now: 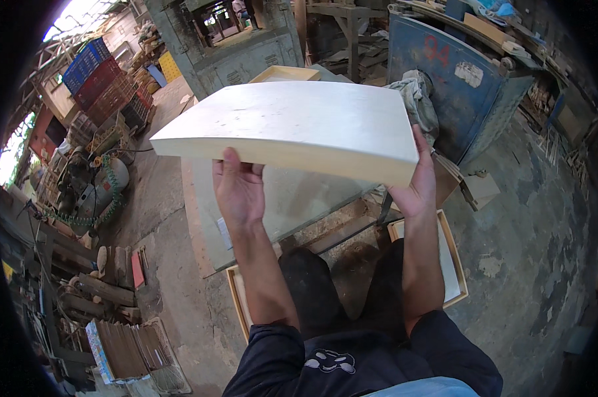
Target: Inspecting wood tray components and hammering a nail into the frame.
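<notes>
A rough, stained concrete floor (530,218) spreads through a cluttered workshop. Stacked blue and red crates (97,76) stand at far left, where daylight comes in through an opening (80,13). A green machine (233,46) stands behind, a blue metal cabinet (444,79) at right, with a coiled green hose (90,205) at left.

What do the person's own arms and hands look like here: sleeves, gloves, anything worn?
Both hands, left hand and right hand, are bare, with no gloves, and no rings or watch can be seen. The forearms are uncovered; short dark navy sleeves end near the elbows.
</notes>
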